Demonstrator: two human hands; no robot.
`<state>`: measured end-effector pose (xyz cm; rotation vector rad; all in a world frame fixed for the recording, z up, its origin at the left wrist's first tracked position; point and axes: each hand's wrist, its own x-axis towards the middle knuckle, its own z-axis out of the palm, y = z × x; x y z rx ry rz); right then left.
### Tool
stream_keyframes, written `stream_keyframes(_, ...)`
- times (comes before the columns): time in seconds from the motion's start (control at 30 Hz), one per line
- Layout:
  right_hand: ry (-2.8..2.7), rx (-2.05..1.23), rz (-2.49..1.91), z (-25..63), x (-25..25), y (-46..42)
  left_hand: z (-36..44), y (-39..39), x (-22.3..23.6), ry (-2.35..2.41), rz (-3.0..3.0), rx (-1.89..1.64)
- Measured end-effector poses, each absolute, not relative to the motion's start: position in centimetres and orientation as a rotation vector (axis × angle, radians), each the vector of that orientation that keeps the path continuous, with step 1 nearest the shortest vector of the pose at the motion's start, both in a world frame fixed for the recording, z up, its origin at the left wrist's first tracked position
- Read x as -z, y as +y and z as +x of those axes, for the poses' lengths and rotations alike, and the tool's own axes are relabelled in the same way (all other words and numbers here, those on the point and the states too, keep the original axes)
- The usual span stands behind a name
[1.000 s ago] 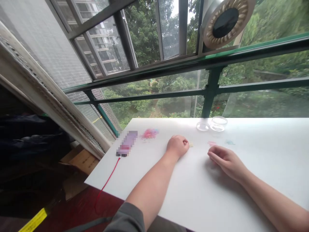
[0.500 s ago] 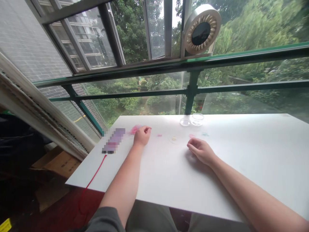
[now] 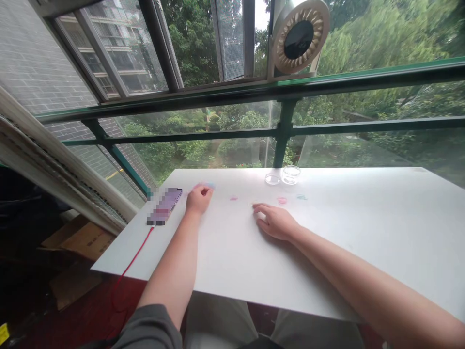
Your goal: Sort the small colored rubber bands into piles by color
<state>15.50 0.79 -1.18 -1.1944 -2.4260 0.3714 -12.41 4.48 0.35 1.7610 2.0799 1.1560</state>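
Observation:
My left hand (image 3: 199, 199) is closed, its fingers curled together beside a pink and blue heap (image 3: 208, 185) of small things too blurred to name. Whatever may be between those fingertips is hidden. My right hand (image 3: 278, 222) rests low over the white table (image 3: 232, 257), with thumb and fingers apart. Its fingertips touch or hover at a small pale yellow pile (image 3: 253, 203), mostly covered by them. In the same row lie a small magenta pile (image 3: 233, 198), a pink pile (image 3: 282, 199) and a green pile (image 3: 302, 197).
Two clear round dishes or lids, one flat (image 3: 272, 179) and one taller (image 3: 291, 175), stand near the back edge. At the left lies a phone (image 3: 169, 206) with a red cable (image 3: 140, 249) running off the table. A round fan (image 3: 300, 39) sits by the railing (image 3: 232, 94).
My right hand has moved left, from near the pink pile to the pale yellow one, its fingers reaching out. My left hand stays by the heap. The view has shifted slightly.

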Motion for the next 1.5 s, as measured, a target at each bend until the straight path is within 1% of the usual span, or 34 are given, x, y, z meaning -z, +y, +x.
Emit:
stream_keyframes(0.17, -2.365, -0.357, -1.217, 15.5, 1.6, 0.4, -13.1, 4.2, -0.9, 2.177, 1.648, -1.297)
stream_keyframes(0.33, -2.312, -0.525, -1.087, 16.4, 1.4, -0.6, -13.9, 4.3, -0.6, 2.219, 1.604, -1.345)
stream_keyframes(0.53, -2.200, -0.802, -1.125, 17.2, 1.1, -0.4, -16.7, 3.5, 0.5, 2.335, 1.516, -1.233)
stream_keyframes(0.67, -2.192, -0.895, -1.129, 17.3, 1.0, -0.4, -17.2, 2.6, 1.2, 2.323, 1.546, -1.120)
stream_keyframes(1.0, -2.242, -0.893, -1.135, 17.4, 0.8, -0.4, -15.7, 2.9, 1.4, 2.298, 1.869, -0.912)
stream_keyframes(1.17, -2.238, -0.882, -1.154, 17.5, 0.8, -0.4, -15.9, 3.3, 1.4, 2.306, 1.832, -0.767)
stream_keyframes(1.5, -2.207, -0.874, -1.195, 17.5, 0.6, -0.3, -15.9, 3.9, 1.5, 2.329, 1.894, -0.745)
